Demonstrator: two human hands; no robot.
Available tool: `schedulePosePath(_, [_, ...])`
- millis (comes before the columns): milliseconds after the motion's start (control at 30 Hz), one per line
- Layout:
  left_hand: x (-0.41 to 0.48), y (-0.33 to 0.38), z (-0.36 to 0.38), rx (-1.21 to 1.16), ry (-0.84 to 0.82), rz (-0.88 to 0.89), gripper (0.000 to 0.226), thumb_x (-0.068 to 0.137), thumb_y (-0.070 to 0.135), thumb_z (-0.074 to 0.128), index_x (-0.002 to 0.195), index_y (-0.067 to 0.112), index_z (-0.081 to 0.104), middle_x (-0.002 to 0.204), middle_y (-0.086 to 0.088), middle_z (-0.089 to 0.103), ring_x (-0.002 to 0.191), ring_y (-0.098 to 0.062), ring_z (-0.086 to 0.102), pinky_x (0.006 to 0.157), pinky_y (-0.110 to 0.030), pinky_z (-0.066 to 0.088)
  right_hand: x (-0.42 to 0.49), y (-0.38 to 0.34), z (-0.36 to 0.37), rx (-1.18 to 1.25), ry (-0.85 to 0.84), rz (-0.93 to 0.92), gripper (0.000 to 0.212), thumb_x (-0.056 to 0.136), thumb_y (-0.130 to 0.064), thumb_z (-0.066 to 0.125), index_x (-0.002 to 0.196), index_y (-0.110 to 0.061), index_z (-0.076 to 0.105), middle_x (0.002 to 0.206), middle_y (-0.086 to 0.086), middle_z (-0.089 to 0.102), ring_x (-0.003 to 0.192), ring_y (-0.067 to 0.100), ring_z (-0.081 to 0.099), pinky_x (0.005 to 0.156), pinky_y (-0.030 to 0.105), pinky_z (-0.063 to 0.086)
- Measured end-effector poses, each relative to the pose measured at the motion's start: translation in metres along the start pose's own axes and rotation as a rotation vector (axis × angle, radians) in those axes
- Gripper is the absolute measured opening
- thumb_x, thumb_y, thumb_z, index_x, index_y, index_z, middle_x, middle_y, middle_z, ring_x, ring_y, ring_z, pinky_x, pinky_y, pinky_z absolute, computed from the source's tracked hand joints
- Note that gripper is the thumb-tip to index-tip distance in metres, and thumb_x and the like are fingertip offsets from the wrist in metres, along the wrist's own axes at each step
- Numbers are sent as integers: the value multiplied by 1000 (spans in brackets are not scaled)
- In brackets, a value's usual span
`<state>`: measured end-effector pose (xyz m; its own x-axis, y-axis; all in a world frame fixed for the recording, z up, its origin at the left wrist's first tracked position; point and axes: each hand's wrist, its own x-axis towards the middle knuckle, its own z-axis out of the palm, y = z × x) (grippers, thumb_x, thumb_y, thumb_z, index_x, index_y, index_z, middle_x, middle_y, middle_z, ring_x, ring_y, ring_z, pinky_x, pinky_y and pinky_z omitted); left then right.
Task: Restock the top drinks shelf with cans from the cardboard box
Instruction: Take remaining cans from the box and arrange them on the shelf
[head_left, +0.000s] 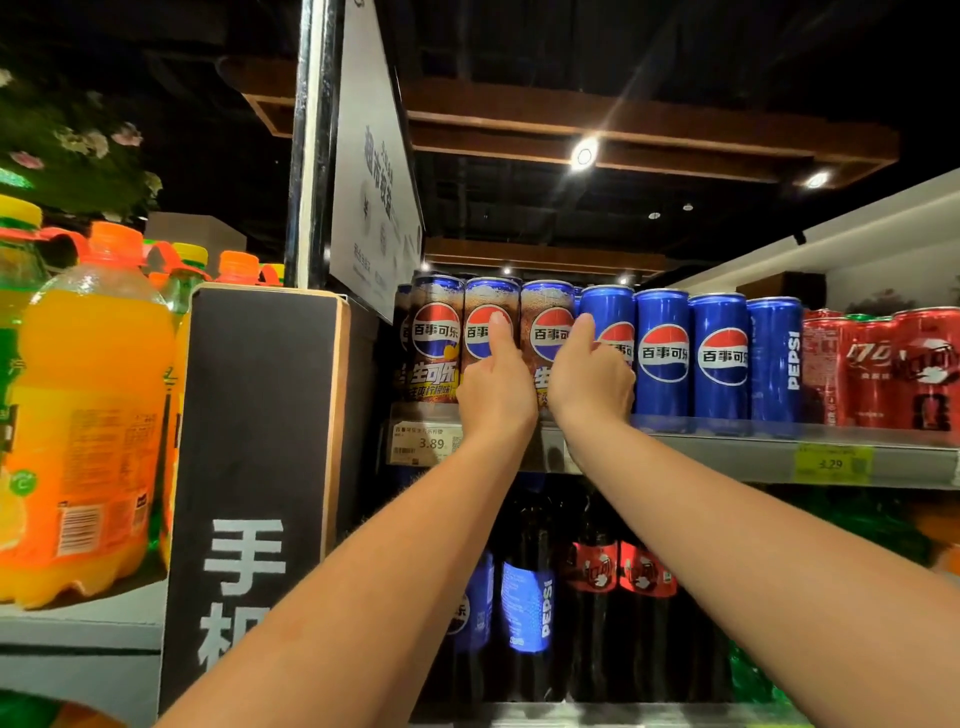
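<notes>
Head view: both arms up at the top shelf (675, 457). left hand (496, 389) holds the second brown can (485, 306) low on its body, thumb laid up the logo. right hand (592, 379) wraps the first blue can (608, 306), thumb in the seam between it and the third brown can (545, 312). neither hand is loose. cardboard box not in frame, so can't say how many cans are left to load. front row reads full, cans touching side to side

risks, my read:
- row is packed tight, so shoving or twisting either can drags its neighbour; a tilt at the brown/blue seam could domino along the blues
- clear front rail (727, 427) is low; a can lifted over it on an overhead reach could clip it and drop towards the dark bottles (592, 597) below
- both hands busy, nothing free to catch
- brown and blue variants meet right at the hands, easy to slot one into the wrong facing

readable text: 百事可乐 on brown and blue logos, 生可乐 in yellow on the browns, sideways blue can (776, 358) shows PEPSI. white price tag (426, 441) 3.89, yellow-green tag (831, 462) 3.29. PEPSI again on the Pepsi bottle (527, 597) below. red cans (878, 369) at right, script too unclear to call. black sign (254, 467) shows 手 plus a cut-off character. white hanging sign (374, 171) too skewed to read. orange soda bottles (88, 415) far left, labels blurred
</notes>
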<state>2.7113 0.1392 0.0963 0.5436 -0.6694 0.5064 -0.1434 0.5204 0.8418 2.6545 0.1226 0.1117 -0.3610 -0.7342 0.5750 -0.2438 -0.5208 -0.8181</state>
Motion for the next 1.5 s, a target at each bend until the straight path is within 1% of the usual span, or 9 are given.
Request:
schedulePosePath(167, [-4, -1, 6, -98, -86, -82, 73, 85, 75, 19, 95, 19, 65, 116, -18, 65, 112, -30, 59, 103, -46, 43, -1, 0, -9, 185, -7, 68, 45, 102, -47, 24, 65, -23, 35, 70, -4, 44, 86, 18, 52, 83, 35, 47])
schedulePosePath(467, [3, -5, 6, -67, -58, -84, 63, 93, 67, 20, 83, 20, 61, 94, 0, 64, 96, -18, 59, 100, -40, 45, 0, 8, -15, 189, -73, 78, 48, 100, -47, 26, 69, -17, 45, 88, 7, 59, 94, 24, 57, 90, 43, 50])
schedulePosePath(600, [3, -3, 7, -77, -49, -116, 64, 92, 69, 21, 90, 18, 60, 110, -5, 63, 101, -19, 58, 102, -42, 44, 2, 10, -15, 171, -106, 99, 51, 99, -50, 25, 91, -12, 57, 101, 8, 60, 97, 25, 57, 91, 43, 48])
schedulePosePath(767, [-2, -1, 5, 13, -81, -112, 53, 96, 60, 28, 76, 18, 54, 84, -14, 61, 82, -19, 53, 87, -38, 45, 3, 9, -16, 165, -185, 141, 53, 82, -56, 31, 81, -11, 60, 96, 12, 67, 94, 31, 64, 86, 49, 54])
schedulePosePath(900, [-9, 6, -12, 423, -132, 69, 48, 97, 48, 36, 85, 13, 66, 90, -6, 66, 91, -23, 59, 83, -37, 45, 13, 10, -34, -127, -307, 4, 44, 80, -46, 39, 81, -7, 61, 89, 11, 65, 82, 31, 62, 74, 40, 54])
schedulePosePath(1000, [-18, 9, -31, 642, -188, 151, 36, 93, 40, 45, 94, 13, 69, 85, -2, 65, 87, -22, 59, 77, -34, 48, 13, 11, -53, -525, -385, -235, 32, 91, -35, 46, 69, -12, 50, 72, 6, 53, 67, 23, 50, 56, 28, 36])
schedulePosePath(1133, [-40, 11, -55, 942, -242, 234, 29, 89, 35, 50, 102, 14, 68, 91, -3, 63, 87, -24, 57, 72, -29, 46, -5, 6, -67, -879, -474, -395, 27, 90, -37, 49, 93, -11, 58, 103, 14, 60, 94, 32, 57, 71, 33, 43])
schedulePosePath(1367, [-81, 3, -79, 1111, -383, 262, 32, 88, 38, 50, 100, 13, 67, 96, -6, 65, 90, -27, 59, 76, -33, 50, -65, 11, -90, -1012, -535, -386, 29, 90, -34, 51, 104, -10, 60, 115, 15, 60, 101, 35, 56, 72, 32, 40])
schedulePosePath(1500, [-110, -9, -94, 1149, -441, 245, 28, 87, 37, 50, 94, 16, 66, 84, -3, 62, 83, -26, 55, 70, -31, 44, -94, 25, -106, -1014, -542, -323, 21, 88, -34, 54, 91, -14, 60, 113, 14, 63, 91, 32, 56, 70, 30, 39])
